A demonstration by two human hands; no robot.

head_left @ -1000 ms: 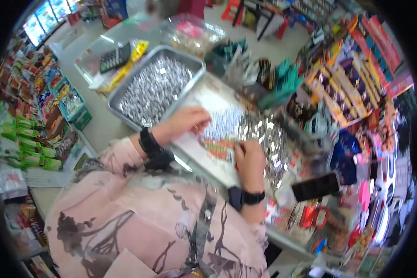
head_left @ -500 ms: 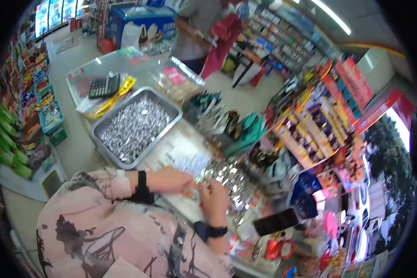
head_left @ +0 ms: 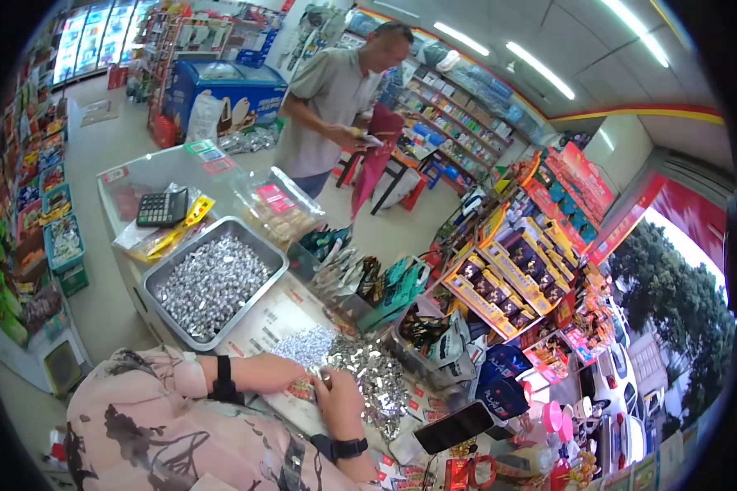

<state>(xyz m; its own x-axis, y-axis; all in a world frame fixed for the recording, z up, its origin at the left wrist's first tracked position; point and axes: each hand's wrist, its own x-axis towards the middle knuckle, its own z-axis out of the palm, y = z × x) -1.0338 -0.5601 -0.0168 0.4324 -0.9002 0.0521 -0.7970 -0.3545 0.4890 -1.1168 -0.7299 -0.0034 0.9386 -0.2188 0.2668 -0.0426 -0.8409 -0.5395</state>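
Both hands, left hand and right hand, pinch one small silver piece beside the silver pile.

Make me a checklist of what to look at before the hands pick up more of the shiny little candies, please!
1. Small piece pinched at the right hand fingertips: cannot tell, too small.
2. Left hand resting by the loose pile of silver pieces: ok.
3. Pile stays on the printed sheet, away from the counter edge: ok.
4. Metal tray within reach, holding many wrapped pieces: ok.
5. Black phone clear of the pile: ok.
6. Person standing far from the counter: ok.
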